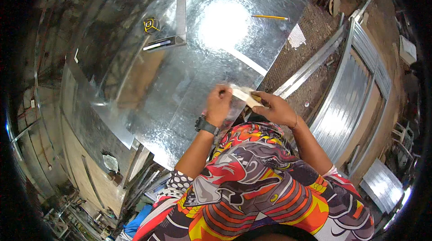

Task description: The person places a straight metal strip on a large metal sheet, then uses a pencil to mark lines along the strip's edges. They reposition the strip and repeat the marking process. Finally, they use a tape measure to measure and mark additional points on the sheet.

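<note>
Shiny sheet metal [198, 72] spreads ahead. My left hand [218, 105] and right hand [279, 111] pinch a pale strip [243, 95], slanting far-left to near-right between them.

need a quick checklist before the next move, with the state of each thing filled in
1. Pale strip held at both ends: ok, left hand and right hand each grip one.
2. Marks on the strip: cannot tell, too blurred.
3. Pencil in hand: not ok, it lies on the metal sheet.
4. Tape measure on the sheet: ok, left of the square.
5. Metal sheet free of tools: not ok, square, tape measure and pencil lie on it.
</note>
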A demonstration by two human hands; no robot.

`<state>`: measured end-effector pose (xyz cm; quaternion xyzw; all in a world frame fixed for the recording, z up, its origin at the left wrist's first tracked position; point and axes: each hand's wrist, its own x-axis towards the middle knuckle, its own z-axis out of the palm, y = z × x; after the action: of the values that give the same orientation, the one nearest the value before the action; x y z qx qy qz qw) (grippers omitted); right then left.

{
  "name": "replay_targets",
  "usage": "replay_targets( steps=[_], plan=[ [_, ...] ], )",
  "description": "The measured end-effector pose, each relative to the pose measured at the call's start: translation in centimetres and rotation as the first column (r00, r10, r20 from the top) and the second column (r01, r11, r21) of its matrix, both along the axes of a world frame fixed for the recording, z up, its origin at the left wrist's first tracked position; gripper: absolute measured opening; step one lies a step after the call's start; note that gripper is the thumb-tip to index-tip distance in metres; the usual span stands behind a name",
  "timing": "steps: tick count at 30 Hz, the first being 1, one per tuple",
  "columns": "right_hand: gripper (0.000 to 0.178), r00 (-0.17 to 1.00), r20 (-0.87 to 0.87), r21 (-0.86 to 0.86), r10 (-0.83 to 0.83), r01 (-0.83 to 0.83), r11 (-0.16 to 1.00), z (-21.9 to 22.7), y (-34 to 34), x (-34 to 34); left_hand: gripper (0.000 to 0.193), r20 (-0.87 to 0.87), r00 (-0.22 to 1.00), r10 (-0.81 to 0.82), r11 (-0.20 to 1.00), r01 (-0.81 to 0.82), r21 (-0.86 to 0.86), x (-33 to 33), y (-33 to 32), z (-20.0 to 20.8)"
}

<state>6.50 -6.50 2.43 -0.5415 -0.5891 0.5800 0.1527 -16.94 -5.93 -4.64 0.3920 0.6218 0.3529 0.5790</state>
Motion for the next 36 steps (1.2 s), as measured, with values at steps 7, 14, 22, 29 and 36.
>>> replay_targets(
  steps=[7, 14, 22, 29, 36],
  plan=[
    [0.035, 0.997, 0.075, 0.119, -0.001, -0.008, 0.993, 1.3, 0.7, 0.3, 0.02, -0.071, 0.997, -0.006, 1.0, 0.005, -0.011, -3.2, 1.9, -1.1],
    [0.053, 0.977, 0.207, 0.107, 0.05, -0.073, 0.992, 5.3, 8.7, 1.8, 0.014, -0.202, 0.964, 0.172, 0.95, -0.109, 0.293, -0.2, 10.5, 2.9],
    [0.054, 0.964, 0.266, 0.244, 0.007, -0.075, 0.967, 3.5, 7.6, 1.9, 0.014, -0.287, 0.927, 0.24, 0.954, -0.171, 0.246, -4.6, 11.6, 3.5],
    [0.049, 0.9, 0.435, 0.109, -0.033, -0.016, 0.994, -2.0, 3.9, -1.1, 0.014, -0.491, 0.821, 0.291, 0.939, -0.148, 0.31, -6.9, 10.0, -5.0],
    [0.047, 0.871, 0.463, 0.135, -0.162, 0.112, 0.985, -4.7, 2.4, -0.8, 0.011, -0.695, 0.647, 0.314, 0.935, -0.085, 0.343, -4.0, 9.8, -5.9]
  ],
)
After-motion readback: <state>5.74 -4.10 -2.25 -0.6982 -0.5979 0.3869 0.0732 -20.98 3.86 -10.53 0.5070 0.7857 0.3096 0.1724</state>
